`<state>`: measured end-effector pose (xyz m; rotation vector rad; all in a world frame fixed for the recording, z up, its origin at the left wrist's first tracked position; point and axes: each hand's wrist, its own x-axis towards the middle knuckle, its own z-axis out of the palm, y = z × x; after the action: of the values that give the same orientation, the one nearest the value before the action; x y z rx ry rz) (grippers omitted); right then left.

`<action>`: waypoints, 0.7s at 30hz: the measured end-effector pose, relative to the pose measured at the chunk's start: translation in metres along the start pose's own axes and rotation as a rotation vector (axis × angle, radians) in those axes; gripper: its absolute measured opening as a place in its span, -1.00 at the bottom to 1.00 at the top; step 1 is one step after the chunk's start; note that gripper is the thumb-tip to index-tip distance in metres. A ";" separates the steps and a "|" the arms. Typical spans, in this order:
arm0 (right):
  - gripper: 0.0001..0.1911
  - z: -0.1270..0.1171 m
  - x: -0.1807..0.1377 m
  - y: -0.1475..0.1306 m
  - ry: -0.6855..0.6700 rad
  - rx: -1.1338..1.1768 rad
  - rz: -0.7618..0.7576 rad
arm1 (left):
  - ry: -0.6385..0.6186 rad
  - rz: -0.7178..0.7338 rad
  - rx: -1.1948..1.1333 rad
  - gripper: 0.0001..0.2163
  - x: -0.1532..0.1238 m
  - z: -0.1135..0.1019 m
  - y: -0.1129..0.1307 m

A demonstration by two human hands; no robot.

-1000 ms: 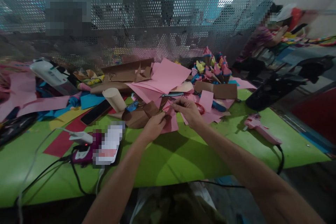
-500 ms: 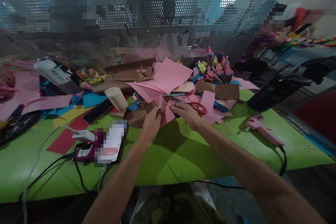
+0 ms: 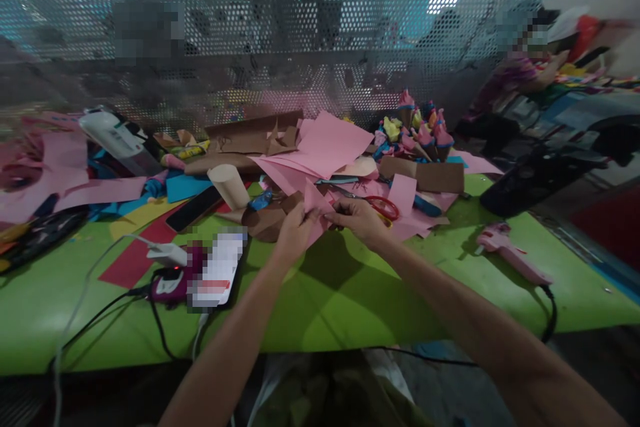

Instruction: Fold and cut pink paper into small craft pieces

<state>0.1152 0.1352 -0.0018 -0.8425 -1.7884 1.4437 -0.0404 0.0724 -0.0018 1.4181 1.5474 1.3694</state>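
Both my hands pinch a small folded piece of pink paper [image 3: 316, 202] above the green table. My left hand [image 3: 296, 227] is closed on its left side, and my right hand [image 3: 361, 219] grips its right edge. The paper rises to a point between my fingers; its lower part hangs below them. Just behind lie large pink sheets [image 3: 330, 147] and brown paper [image 3: 263, 221]. Red-handled scissors [image 3: 384, 207] rest right behind my right hand.
A pink glue gun [image 3: 515, 257] lies at the right of the green table [image 3: 380, 313]. At the left are a phone [image 3: 220, 267], a purple power strip [image 3: 170, 283] with cables, and a cardboard tube [image 3: 229, 187]. Several small paper cones [image 3: 425, 133] stand at the back.
My hands have come closer together, and the pink paper between them now stands in a folded peak. The whole view has shifted slightly.
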 end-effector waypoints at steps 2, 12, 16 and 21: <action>-0.57 -0.001 0.001 0.003 0.011 -0.012 -0.020 | -0.013 -0.006 -0.028 -0.88 0.001 -0.001 -0.001; -0.54 0.000 0.001 0.003 0.200 -0.066 -0.058 | -0.089 -0.075 -0.118 -0.79 -0.002 0.001 -0.003; -0.59 -0.002 0.002 0.003 0.134 -0.018 -0.060 | -0.119 -0.042 -0.102 -0.86 -0.002 0.000 -0.005; -0.61 -0.004 0.004 0.002 0.157 0.037 -0.015 | -0.173 -0.073 -0.096 -0.76 0.000 -0.004 -0.003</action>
<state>0.1168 0.1412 -0.0028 -0.8955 -1.6431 1.3581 -0.0447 0.0714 -0.0040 1.3695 1.3901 1.2271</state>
